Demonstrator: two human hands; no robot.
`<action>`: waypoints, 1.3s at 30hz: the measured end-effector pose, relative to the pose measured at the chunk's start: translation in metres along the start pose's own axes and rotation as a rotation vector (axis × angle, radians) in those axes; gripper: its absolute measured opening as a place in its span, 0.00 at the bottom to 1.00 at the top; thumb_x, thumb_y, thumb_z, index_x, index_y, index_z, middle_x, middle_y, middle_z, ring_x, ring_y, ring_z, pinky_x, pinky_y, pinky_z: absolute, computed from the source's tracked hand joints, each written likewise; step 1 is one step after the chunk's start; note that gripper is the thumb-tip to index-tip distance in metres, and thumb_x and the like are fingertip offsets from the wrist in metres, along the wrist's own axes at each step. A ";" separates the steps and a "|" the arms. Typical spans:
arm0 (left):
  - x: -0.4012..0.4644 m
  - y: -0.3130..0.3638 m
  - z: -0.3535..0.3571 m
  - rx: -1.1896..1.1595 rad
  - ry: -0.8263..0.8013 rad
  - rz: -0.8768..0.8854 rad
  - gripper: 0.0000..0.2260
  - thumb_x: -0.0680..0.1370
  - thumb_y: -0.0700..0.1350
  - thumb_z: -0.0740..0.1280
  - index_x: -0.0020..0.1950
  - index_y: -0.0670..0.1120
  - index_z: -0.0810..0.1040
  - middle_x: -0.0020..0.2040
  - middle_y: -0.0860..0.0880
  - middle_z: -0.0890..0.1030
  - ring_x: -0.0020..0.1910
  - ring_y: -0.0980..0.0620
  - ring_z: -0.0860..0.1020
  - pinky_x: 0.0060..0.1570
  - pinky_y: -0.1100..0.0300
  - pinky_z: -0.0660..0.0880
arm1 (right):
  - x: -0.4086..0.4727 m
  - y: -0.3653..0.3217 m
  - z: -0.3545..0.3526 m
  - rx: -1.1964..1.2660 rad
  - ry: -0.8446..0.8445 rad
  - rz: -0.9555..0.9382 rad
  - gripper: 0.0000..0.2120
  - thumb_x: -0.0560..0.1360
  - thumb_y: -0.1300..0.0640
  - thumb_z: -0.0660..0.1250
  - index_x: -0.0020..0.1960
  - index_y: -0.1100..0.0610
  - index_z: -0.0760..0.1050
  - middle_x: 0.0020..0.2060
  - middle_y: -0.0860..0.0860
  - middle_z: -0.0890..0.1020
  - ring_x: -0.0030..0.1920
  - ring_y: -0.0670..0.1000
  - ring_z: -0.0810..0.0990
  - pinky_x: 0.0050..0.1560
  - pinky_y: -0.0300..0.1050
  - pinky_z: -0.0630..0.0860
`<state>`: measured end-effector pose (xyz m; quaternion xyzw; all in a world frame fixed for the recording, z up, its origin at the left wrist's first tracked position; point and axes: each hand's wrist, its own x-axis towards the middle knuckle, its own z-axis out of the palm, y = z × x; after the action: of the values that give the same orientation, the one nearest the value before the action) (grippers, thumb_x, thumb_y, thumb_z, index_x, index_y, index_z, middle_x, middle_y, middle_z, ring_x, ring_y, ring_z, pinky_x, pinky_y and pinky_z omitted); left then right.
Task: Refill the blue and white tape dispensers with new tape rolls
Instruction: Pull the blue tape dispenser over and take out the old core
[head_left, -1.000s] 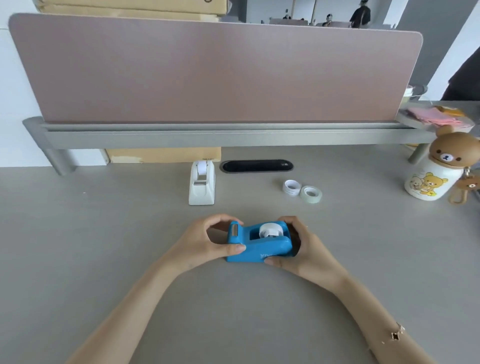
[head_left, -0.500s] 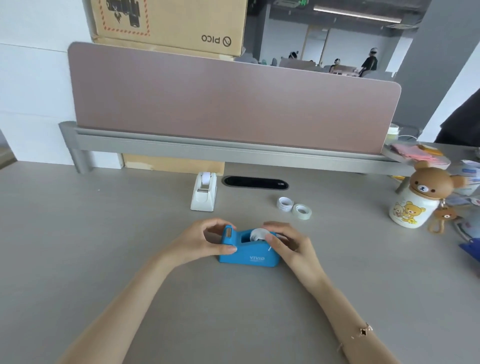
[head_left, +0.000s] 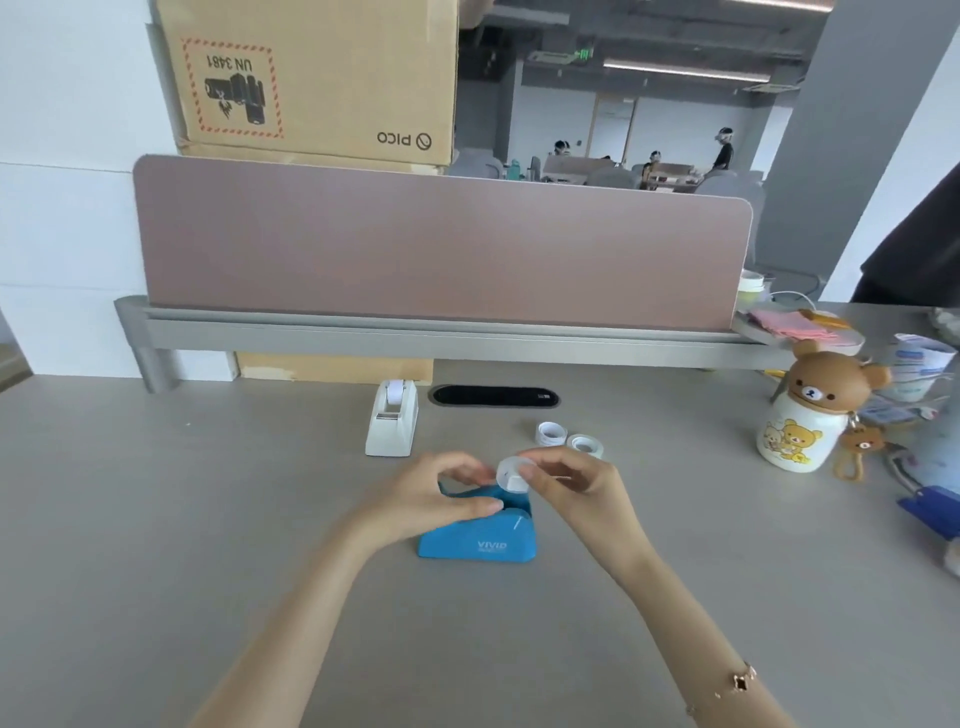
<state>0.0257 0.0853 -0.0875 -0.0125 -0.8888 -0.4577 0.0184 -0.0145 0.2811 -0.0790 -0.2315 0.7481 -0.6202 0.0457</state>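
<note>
Blue dispenser (head_left: 475, 535) sat on the worktop (head_left: 208, 519), braced by left hand (head_left: 415, 501) with fingers curled over its front end; right hand (head_left: 576, 486) pinched the white spool (head_left: 511, 474) just above the cradle. Risk: spool slipping from that fingertip pinch and rolling off across the worktop, or dispenser tipping if the left-hand hold slackened during the pull. White dispenser (head_left: 392, 426) stood untouched further back, two tape rolls (head_left: 569, 439) (which one new, unclear) lay near it.
</note>
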 end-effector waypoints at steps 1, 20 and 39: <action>0.001 0.001 0.004 0.023 0.024 0.023 0.10 0.69 0.55 0.74 0.49 0.59 0.80 0.50 0.62 0.82 0.53 0.69 0.77 0.53 0.67 0.69 | 0.001 0.000 -0.001 0.007 0.007 -0.002 0.04 0.74 0.57 0.69 0.44 0.53 0.83 0.45 0.43 0.86 0.49 0.43 0.83 0.50 0.32 0.75; 0.003 0.015 0.021 0.036 0.182 0.166 0.12 0.69 0.51 0.75 0.47 0.66 0.79 0.44 0.69 0.81 0.51 0.69 0.75 0.49 0.77 0.67 | 0.002 0.012 -0.008 -0.011 -0.002 0.014 0.04 0.73 0.59 0.70 0.47 0.53 0.82 0.43 0.45 0.87 0.48 0.43 0.84 0.54 0.42 0.78; -0.001 0.025 0.022 0.058 0.233 0.188 0.09 0.73 0.48 0.72 0.50 0.61 0.82 0.41 0.71 0.82 0.48 0.68 0.79 0.46 0.74 0.71 | 0.000 0.021 0.002 -0.237 0.094 -0.091 0.11 0.75 0.62 0.68 0.42 0.46 0.74 0.38 0.41 0.84 0.44 0.39 0.82 0.42 0.27 0.73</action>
<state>0.0267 0.1177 -0.0801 -0.0421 -0.8884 -0.4264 0.1648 -0.0197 0.2825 -0.0998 -0.2396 0.8061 -0.5392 -0.0455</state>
